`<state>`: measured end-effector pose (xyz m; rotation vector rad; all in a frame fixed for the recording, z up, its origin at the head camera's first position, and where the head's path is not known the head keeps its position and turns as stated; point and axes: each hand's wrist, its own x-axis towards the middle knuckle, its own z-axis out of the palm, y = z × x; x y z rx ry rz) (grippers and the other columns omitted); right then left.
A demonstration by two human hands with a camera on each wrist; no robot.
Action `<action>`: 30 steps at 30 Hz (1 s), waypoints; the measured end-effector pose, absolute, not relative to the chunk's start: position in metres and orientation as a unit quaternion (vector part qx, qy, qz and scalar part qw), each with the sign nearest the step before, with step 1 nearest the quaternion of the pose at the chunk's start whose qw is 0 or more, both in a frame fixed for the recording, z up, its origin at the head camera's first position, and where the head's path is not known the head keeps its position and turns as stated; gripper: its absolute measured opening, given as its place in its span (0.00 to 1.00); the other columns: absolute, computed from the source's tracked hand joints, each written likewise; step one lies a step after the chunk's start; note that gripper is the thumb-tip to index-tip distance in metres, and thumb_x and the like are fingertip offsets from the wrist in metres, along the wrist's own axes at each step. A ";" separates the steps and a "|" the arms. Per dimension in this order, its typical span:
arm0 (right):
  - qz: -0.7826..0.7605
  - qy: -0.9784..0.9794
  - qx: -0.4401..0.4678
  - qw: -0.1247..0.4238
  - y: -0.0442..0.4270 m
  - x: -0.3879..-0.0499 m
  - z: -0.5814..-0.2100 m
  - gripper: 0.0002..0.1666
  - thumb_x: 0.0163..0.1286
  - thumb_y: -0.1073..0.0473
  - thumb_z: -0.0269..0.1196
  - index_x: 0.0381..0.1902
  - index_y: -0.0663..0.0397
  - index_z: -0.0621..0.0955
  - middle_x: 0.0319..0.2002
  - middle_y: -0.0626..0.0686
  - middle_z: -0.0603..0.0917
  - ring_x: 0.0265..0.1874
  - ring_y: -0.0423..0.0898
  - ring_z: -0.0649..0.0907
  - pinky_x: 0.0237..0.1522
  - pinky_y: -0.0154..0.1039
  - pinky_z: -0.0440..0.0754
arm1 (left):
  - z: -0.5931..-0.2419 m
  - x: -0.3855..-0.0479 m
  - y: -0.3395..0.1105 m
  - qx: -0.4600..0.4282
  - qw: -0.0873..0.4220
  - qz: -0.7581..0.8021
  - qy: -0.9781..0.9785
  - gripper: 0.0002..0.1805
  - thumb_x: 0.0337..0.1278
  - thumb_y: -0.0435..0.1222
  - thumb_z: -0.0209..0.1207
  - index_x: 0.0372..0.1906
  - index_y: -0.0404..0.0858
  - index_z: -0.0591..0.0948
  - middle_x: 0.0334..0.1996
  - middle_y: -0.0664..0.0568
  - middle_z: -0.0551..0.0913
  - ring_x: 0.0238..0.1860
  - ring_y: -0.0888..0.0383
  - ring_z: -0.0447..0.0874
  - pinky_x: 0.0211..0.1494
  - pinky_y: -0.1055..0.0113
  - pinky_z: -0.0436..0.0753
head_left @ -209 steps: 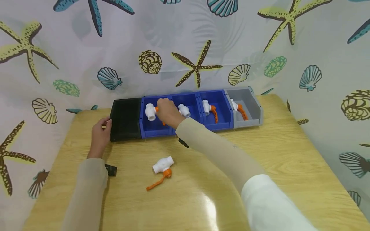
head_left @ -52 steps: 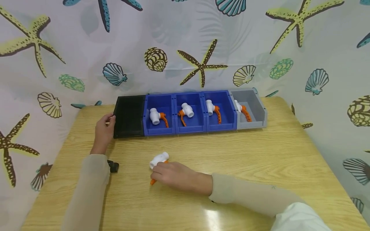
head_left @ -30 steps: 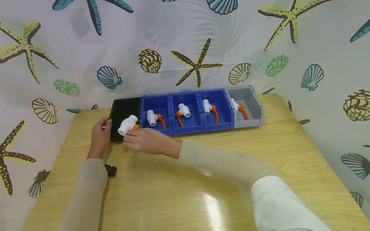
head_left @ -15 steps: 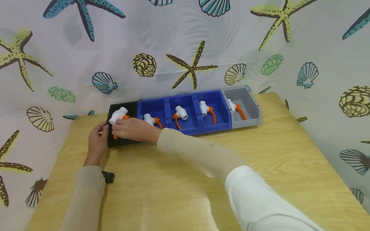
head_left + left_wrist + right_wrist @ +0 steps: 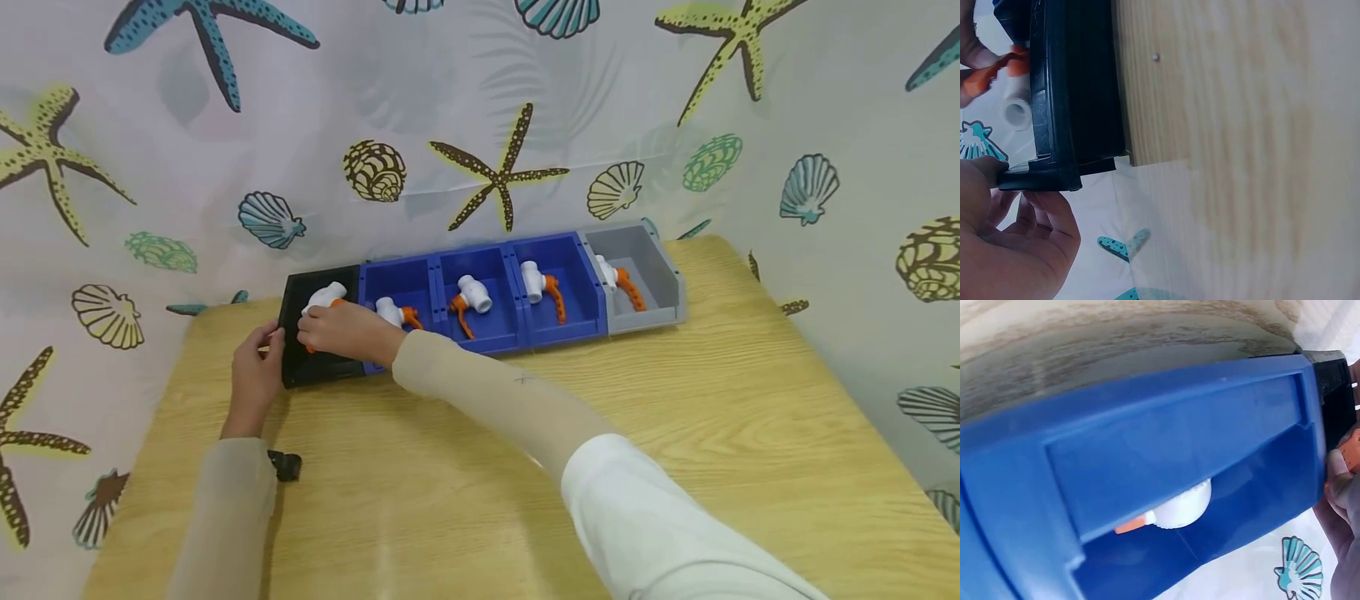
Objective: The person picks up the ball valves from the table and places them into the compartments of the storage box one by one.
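Observation:
My left hand (image 5: 257, 367) grips the left wall of the black bin (image 5: 324, 372), thumb on the rim and fingers outside it in the left wrist view. Over the inside of that bin, my right hand (image 5: 348, 331) holds a white ball valve (image 5: 327, 295) by its orange lever handle (image 5: 988, 74). Whether the valve touches the bin floor I cannot tell. One similar ball valve (image 5: 390, 312) lies in the left blue bin (image 5: 1179, 431), partly covered by my right wrist in the head view.
To the right, the middle blue bin (image 5: 487, 342), the right blue bin (image 5: 566, 332) and a grey bin (image 5: 651, 319) continue the row, each with one ball valve. Wooden tabletop (image 5: 465, 467) extends in front. A patterned cloth (image 5: 450, 75) hangs behind.
My right hand let go of a valve in the left blue bin, took the valve off the table by its handle and carried it into the black bin. The left hand kept its hold.

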<state>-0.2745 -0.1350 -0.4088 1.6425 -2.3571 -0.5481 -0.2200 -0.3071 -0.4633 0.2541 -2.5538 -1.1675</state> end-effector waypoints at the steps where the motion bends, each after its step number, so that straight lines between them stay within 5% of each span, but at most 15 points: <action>1: -0.188 -0.806 0.552 0.103 -0.136 -0.276 -0.410 0.21 0.74 0.64 0.48 0.62 0.45 0.70 0.60 0.46 0.71 0.59 0.42 0.69 0.53 0.32 0.72 | -0.463 -0.220 -0.307 0.086 0.162 -0.408 -0.894 0.24 0.69 0.46 0.45 0.60 0.36 0.73 0.47 0.40 0.78 0.41 0.52 0.74 0.38 0.74 0.70; 15: -0.172 -0.837 0.520 0.013 -0.145 -0.276 -0.426 0.14 0.72 0.62 0.52 0.51 0.42 0.78 0.49 0.42 0.78 0.44 0.38 0.78 0.46 0.31 0.74 | -0.464 -0.219 -0.305 0.084 0.146 -0.418 -0.893 0.26 0.68 0.49 0.44 0.63 0.38 0.72 0.50 0.41 0.77 0.44 0.53 0.73 0.41 0.73 0.70; 20: -0.171 -0.851 0.495 0.035 -0.148 -0.271 -0.433 0.14 0.72 0.61 0.52 0.46 0.39 0.81 0.45 0.42 0.81 0.37 0.40 0.81 0.40 0.36 0.78 | -0.463 -0.219 -0.304 0.091 0.143 -0.421 -0.891 0.26 0.69 0.49 0.44 0.62 0.38 0.72 0.49 0.42 0.77 0.43 0.54 0.73 0.40 0.73 0.70; 25: -0.190 -0.853 0.484 0.038 -0.148 -0.267 -0.436 0.15 0.72 0.60 0.52 0.47 0.37 0.81 0.46 0.41 0.81 0.42 0.41 0.80 0.47 0.40 0.75 | -0.462 -0.218 -0.304 0.092 0.139 -0.416 -0.894 0.27 0.69 0.50 0.43 0.63 0.38 0.71 0.50 0.41 0.77 0.44 0.53 0.73 0.42 0.71 0.71; 30: -0.200 -0.847 0.489 0.054 -0.137 -0.261 -0.433 0.17 0.73 0.55 0.51 0.57 0.38 0.76 0.58 0.43 0.74 0.57 0.44 0.72 0.62 0.42 0.61 | -0.462 -0.217 -0.307 0.101 0.143 -0.413 -0.894 0.26 0.69 0.49 0.44 0.62 0.38 0.72 0.49 0.41 0.77 0.45 0.53 0.73 0.42 0.71 0.70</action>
